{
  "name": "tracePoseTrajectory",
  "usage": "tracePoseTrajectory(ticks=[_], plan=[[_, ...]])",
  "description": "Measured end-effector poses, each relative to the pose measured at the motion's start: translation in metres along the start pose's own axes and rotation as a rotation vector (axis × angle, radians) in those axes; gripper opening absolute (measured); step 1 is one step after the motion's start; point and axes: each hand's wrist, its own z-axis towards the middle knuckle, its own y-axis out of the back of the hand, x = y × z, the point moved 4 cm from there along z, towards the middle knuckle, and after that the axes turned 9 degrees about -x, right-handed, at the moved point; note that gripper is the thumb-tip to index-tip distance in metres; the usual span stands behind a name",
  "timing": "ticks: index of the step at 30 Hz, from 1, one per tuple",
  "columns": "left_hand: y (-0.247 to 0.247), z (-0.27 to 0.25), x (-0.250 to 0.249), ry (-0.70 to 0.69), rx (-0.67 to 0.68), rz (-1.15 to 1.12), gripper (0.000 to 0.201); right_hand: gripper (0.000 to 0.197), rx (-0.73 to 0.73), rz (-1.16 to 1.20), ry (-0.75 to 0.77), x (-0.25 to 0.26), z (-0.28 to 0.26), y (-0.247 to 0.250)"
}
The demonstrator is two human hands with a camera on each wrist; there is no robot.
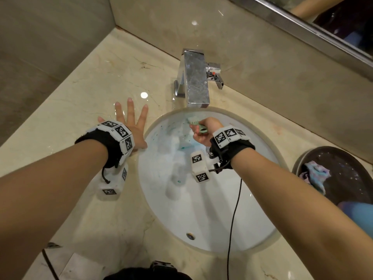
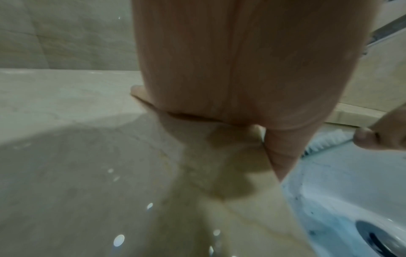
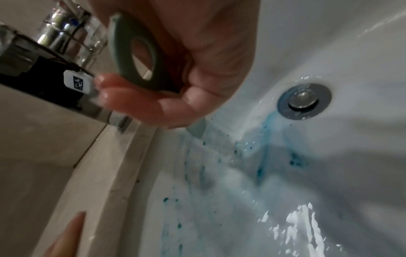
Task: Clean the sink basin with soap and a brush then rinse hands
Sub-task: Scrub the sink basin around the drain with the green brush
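Half the job is looking done: we are gripping the brush (image 1: 195,122) in our right hand (image 1: 203,131), scrubbing blue soap (image 3: 270,156) across the basin (image 1: 222,209) under the tap (image 1: 194,79), left hand (image 1: 131,126) lying splayed on the counter (image 1: 84,93); rinsing is still waiting.

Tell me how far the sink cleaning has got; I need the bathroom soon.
Soap is already on: blue streaks run down the sink basin towards the drain. Scrubbing is in hand: the right hand grips the green brush against the far wall under the faucet, while the left hand rests flat on the counter. No water runs, so rinsing the hands is left.
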Motion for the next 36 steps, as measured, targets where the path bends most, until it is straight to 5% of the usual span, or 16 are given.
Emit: tracePoseTrajectory(ticks=[7, 14, 25, 36], plan=[[-0.002, 0.001, -0.001, -0.004, -0.008, 0.003, 0.113, 0.030, -0.133, -0.012, 0.035, 0.002, 0.015, 0.029], [-0.001, 0.001, -0.001, -0.001, -0.016, 0.007, 0.114, 0.023, 0.003, -0.067, 0.002, -0.002, -0.004, -0.009], [-0.001, 0.001, -0.001, -0.001, -0.017, 0.017, 0.113, 0.023, -0.082, 0.000, 0.023, 0.005, 0.003, 0.019], [0.001, 0.000, -0.001, -0.002, -0.008, 0.015, 0.114, 0.016, 0.024, -0.107, 0.004, 0.003, -0.012, -0.003]])
